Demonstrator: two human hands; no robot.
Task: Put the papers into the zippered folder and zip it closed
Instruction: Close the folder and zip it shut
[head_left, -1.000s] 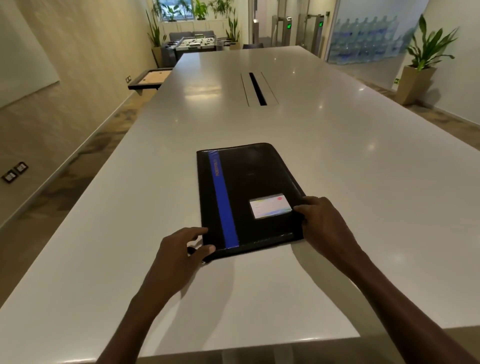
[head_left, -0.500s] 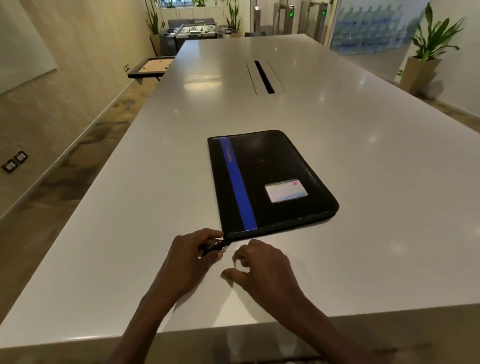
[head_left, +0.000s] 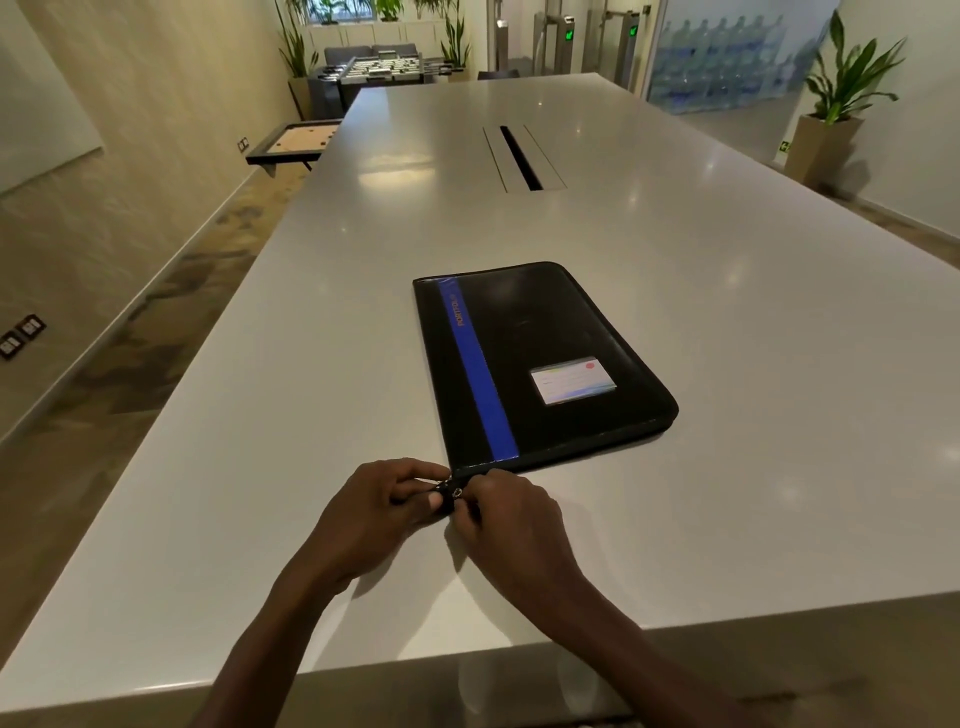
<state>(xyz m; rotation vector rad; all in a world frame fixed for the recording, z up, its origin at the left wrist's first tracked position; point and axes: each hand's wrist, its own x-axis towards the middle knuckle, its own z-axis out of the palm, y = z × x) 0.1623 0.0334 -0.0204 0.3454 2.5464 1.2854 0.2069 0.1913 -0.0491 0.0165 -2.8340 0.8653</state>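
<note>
We hold the zipper at the folder's near left corner.

The black folder (head_left: 540, 364) with its blue stripe (head_left: 478, 371) lies shut at the centre of the frame on the white counter (head_left: 260, 415). Below it, our left hand (head_left: 384, 512) and right hand (head_left: 511, 519) meet, each grip pinched on the zipper pull (head_left: 451, 492). A potted plant (head_left: 836, 104) stands upper right.

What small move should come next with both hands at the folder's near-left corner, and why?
Probably slide the zipper pull along the near edge. The folder lies flat and shut on the table, no papers show outside it, and the left hand and right hand pinch at the pull by that corner.
</note>
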